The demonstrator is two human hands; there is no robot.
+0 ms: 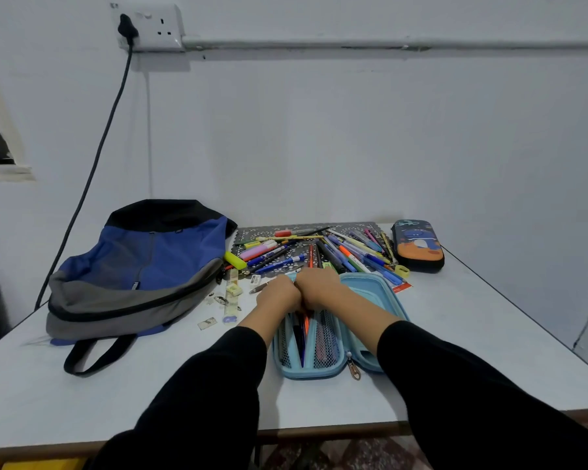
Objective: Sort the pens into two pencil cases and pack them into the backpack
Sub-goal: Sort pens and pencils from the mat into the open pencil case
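As blue pencil case [370, 293] lies open, lengthwise toward wall [353, 147], left hand [279, 295], right hand [318, 286] curled inside, grip unclear.

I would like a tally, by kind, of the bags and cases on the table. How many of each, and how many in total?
Pencil cases: 2, the open light blue case and the shut dark case
Backpack: 1
Total: 3

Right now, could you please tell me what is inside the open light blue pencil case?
Several pens lie in the light blue pencil case among its mesh pockets, one orange. The left hand and right hand cover its far end, hiding the rest.
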